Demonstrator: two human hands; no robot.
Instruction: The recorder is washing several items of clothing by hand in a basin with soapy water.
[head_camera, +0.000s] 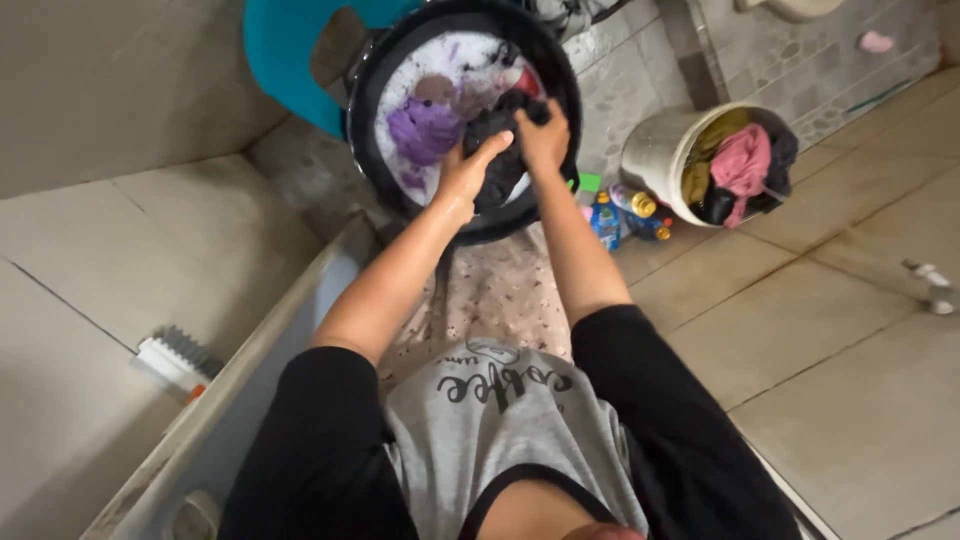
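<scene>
A round black basin (367, 100) holds foamy water, a purple cloth (420, 130) and a dark garment (497, 168). Both my hands reach into it. My left hand (465, 175) grips the near side of the dark garment, thumb pointing up. My right hand (545, 135) is closed on the same garment just beside it, pressing it down against the basin's front. Both forearms are bare and wet, with black sleeves above the elbows.
A white bucket (650, 150) stuffed with pink, olive and dark clothes stands to the right of the basin. Small detergent bottles (622, 212) stand between the two. A teal plastic seat (285, 50) is behind the basin. A scrub brush (172, 360) lies on the tiled ledge at left.
</scene>
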